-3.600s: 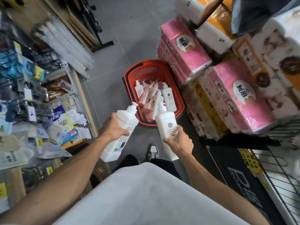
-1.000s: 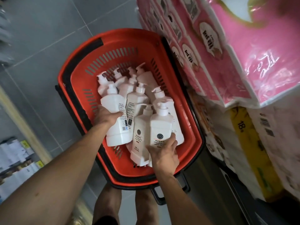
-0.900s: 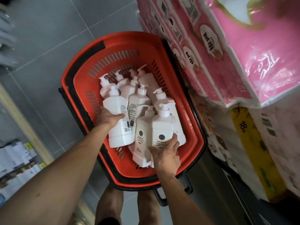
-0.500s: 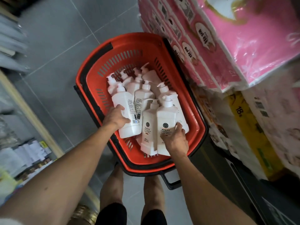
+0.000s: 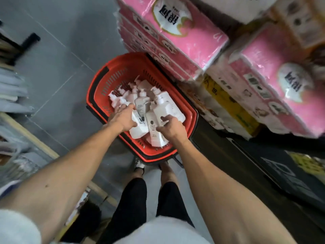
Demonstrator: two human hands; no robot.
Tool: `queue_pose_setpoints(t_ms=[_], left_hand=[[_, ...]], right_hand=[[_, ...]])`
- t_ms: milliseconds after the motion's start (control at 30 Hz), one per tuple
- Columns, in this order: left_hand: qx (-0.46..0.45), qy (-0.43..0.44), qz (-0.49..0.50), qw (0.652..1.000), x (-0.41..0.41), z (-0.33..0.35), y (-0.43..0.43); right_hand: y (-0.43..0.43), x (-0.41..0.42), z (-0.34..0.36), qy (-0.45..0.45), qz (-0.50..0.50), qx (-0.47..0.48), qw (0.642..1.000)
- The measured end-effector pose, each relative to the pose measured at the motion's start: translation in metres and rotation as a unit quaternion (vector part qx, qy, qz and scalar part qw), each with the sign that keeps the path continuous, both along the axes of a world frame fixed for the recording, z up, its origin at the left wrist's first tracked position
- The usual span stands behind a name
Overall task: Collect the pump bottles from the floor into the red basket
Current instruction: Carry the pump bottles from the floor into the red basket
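**A:** Entry one, the container?

**B:** Red basket (image 5: 98, 88), centre of frame, standing on the grey floor (image 5: 58, 67). It sits just beside the stacked pink tissue packs (image 5: 175, 41) at upper right.

**A:** Contents?

**B:** Pump bottles (image 5: 140, 95), white, lying in a heap with pump heads mostly toward the top of the frame. The count is not legible through the blur.

**A:** Entry two, the hands?

**B:** Left hand (image 5: 123, 118): grip closed over the left-hand bottle (image 5: 139, 128), taken from its left side. Right hand (image 5: 172, 129): thumb and fingers curled on the right-hand bottle (image 5: 154, 136), just beside the first and nearer the basket's lower rim. Both bottles are inside the rim and appear to rest on the heap.

**A:** Step in hand?

**B:** By my reading, setting this pair down. Lay each flat alongside its neighbours, pump head the same way as theirs. Let the heap take the weight before loosening either grip. Keep fingers off the pump heads so none is pressed. Lift the hands straight out so nothing rolls.

**A:** Progress?

**B:** Well along, judging by the heap. Whether more bottles lie outside the frame cannot be told.
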State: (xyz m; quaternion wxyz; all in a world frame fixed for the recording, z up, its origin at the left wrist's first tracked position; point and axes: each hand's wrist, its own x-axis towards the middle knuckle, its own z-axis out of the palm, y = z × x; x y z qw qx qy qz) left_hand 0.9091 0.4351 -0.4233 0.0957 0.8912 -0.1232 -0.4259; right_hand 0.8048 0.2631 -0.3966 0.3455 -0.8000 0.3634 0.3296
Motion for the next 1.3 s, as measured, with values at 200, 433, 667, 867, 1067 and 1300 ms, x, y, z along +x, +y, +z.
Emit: queue_pose_setpoints(t_ms=[200, 433, 667, 867, 1067, 1300], left_hand=[[0.005, -0.026, -0.150, 0.988, -0.016, 0.085, -0.019], [-0.005, -0.076, -0.354, 0.932, -0.034, 0.184, -0.101], [-0.045, -0.157, -0.515, 0.842, -0.123, 0.241, -0.179], [-0.065, -0.183, -0.557, 0.808, -0.209, 0.273, -0.216], [-0.079, -0.187, -0.603, 0.771, -0.305, 0.295, -0.258], [-0.124, -0.173, -0.679, 0.703, -0.445, 0.302, -0.299]], right_hand=[[-0.005, -0.040, 0.089, -0.029, -0.057, -0.034, 0.997], [-0.063, -0.116, 0.191, -0.050, -0.135, -0.129, 0.981], [-0.099, -0.224, 0.246, -0.064, -0.179, -0.194, 0.962], [-0.107, -0.352, 0.257, -0.045, -0.305, -0.182, 0.934], [-0.112, -0.481, 0.269, -0.050, -0.420, -0.180, 0.888], [-0.107, -0.602, 0.276, -0.042, -0.500, -0.205, 0.840]])
